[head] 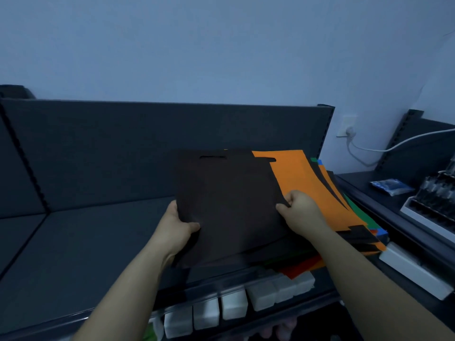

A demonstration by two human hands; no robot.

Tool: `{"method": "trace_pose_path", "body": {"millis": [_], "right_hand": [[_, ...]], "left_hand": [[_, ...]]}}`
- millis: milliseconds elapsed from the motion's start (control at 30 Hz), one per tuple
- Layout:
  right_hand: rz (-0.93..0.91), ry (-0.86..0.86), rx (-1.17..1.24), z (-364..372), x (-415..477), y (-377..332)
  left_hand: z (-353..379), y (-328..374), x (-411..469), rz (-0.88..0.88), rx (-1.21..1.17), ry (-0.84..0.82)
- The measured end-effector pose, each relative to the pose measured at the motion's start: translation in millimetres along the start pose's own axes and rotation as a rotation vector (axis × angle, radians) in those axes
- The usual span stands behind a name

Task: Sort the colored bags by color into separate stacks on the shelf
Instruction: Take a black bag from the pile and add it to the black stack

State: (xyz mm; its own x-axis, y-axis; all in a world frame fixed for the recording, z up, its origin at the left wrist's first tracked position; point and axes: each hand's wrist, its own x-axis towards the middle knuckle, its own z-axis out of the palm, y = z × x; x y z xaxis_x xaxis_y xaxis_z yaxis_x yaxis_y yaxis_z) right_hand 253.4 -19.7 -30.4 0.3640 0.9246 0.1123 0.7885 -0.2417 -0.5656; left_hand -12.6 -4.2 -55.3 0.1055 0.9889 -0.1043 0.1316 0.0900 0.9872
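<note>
With left grip [177,226] and right grip [299,209] we pinch the dark bag [229,205] at both sides, flat above the pile [296,179] at the shelf [98,242] right end.

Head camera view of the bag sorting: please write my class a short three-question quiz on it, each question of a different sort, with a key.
1. True or false: the left hand and the right hand both grip the dark brown bag.
2. Which colour is the bag that shows just right of the brown one? A orange, B white, C pink.
3. Fill in: the mixed pile lies at the ___ end of the shelf.

Key
1. True.
2. A, the orange bag.
3. Right.
</note>
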Motion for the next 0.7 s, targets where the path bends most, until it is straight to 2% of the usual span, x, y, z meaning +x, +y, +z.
{"method": "trace_pose_path", "body": {"millis": [200,400,700], "right_hand": [[-0.090,-0.027,0.005,12.2,-4.6,-15.9],[-0.155,0.018,0.022,23.5,-7.7,-36.9],[-0.315,0.019,0.046,70.8,-31.1,-100.0]], "left_hand": [[-17.1,-6.6,-8.3,-0.033,0.010,0.075],[-34.0,-4.1,-15.8,0.019,0.049,0.169],[-109.8,-10.2,-45.9,0.067,0.161,0.360]]}}
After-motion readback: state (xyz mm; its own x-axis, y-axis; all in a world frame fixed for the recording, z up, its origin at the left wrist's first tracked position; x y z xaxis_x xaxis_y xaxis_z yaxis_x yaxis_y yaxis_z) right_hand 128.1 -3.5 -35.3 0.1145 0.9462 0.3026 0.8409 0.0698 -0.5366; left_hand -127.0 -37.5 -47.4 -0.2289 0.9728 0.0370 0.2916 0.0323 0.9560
